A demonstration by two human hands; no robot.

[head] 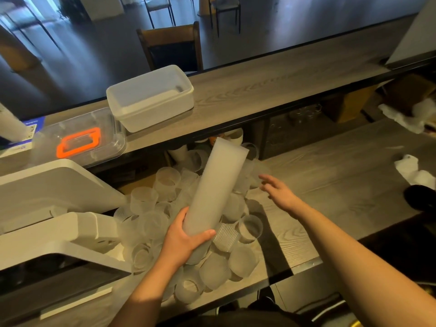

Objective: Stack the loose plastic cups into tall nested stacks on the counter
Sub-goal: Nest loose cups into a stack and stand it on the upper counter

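Stack (215,187): a tall nest of frosted cups, tilted, top leaning away toward the shelf, held above the pile. Left hand (182,239): curled round the stack's lower end, thumb across the front. Right hand (279,192): fingers spread and relaxed, holding nothing, hovering just right of the stack over the pile's far edge; slightly blurred. Cups (188,232): many loose frosted ones heaped on the counter (330,175), some upright, some on their sides, one ribbed cup (225,236) just beside the left hand. Counter: grey wood grain, crumpled white wrap (410,171) at its right end. Left of the pile: white machines (54,208). Shelf (259,90) above the counter: a white tub (151,97), and beside it a clear lid (82,140) with an orange handle. Beyond the shelf: a chair (171,46) on a dark floor.
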